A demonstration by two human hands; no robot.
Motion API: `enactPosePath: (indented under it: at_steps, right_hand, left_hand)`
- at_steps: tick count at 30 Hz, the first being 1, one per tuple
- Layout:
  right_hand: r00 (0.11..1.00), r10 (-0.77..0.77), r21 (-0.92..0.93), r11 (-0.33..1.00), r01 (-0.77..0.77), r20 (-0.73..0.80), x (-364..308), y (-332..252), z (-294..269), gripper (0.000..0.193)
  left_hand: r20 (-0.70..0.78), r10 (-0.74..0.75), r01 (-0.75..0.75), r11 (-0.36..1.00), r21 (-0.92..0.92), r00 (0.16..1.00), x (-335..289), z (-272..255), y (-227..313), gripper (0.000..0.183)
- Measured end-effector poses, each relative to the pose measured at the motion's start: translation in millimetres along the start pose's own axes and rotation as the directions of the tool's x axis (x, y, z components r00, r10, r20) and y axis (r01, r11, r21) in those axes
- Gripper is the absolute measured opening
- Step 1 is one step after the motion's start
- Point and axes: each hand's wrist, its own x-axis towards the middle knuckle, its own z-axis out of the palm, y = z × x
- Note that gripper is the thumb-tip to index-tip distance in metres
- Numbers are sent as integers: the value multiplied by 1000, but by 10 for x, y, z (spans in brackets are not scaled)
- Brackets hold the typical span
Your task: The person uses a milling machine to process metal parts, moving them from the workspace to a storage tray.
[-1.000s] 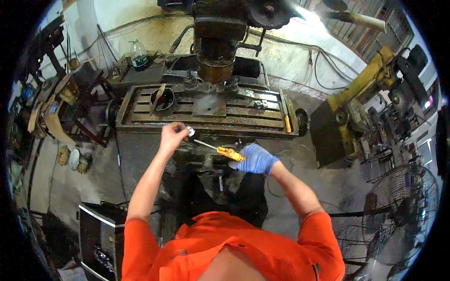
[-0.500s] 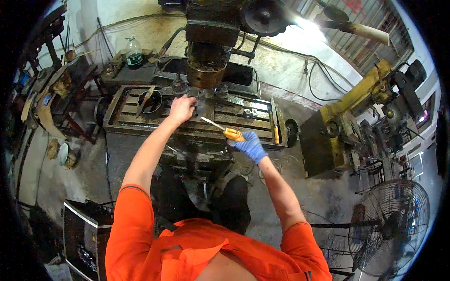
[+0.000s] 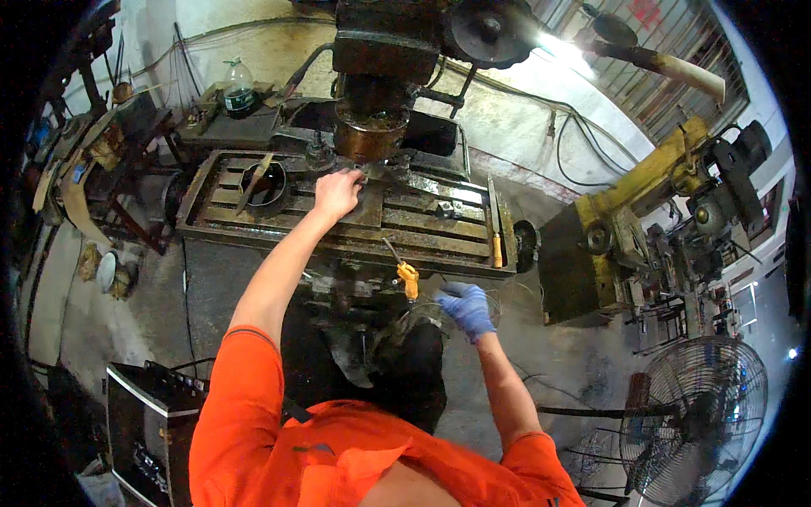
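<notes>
My bare left hand (image 3: 339,193) is closed at the dark metal block (image 3: 365,209) on the slotted machine table, just below the spindle head (image 3: 370,135). Its fingertips are curled, and whatever they hold is hidden. My right hand (image 3: 467,309), in a blue glove, is off the near edge of the table with fingers loosely stretched and nothing seen in them. To its left, apart from the fingers, a yellow air blow gun (image 3: 408,277) with a thin metal nozzle sits in front of the machine; what bears it is unclear.
A round pot (image 3: 269,201) with a brush-like stick lies on the table's left side. A yellow-handled file (image 3: 497,245) rests at its right end, near small metal blocks (image 3: 449,209). A large fan (image 3: 697,414) stands at lower right, and a yellow machine (image 3: 591,245) beyond.
My right hand has let go of the yellow air blow gun and drawn back toward me. The gun has dropped lower, its nozzle pointing more upward. My left hand remains at the block.
</notes>
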Motion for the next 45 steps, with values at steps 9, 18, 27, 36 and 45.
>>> enactPosePath:
  at_steps: [9, 18, 27, 36, 45]
  right_hand:
    - [959, -187, 7, 981, 193, -211, -74, -800, -924, 25]
    - [631, -552, -356, 834, 422, -545, 195, -1524, -2023, 30]
    - [122, -736, -309, 420, 853, -666, 236, -2592, -2804, 32]
    - [155, -606, -4, 253, 968, -780, 99, -1772, -1792, 32]
    - [84, -622, -254, 433, 865, -779, 39, -1688, -1629, 29]
  left_hand:
    - [8, 55, -55, 989, 134, 998, 43, 75, -40, 15]
    - [-24, -292, 292, 948, 124, 956, 104, 17, -26, 47]
    - [-4, -301, 300, 949, 100, 954, 148, 14, 26, 42]
    - [18, -291, 288, 951, 115, 956, 162, 89, -82, 44]
    - [-89, 7, 9, 983, 183, 996, -347, -1083, -453, 42]
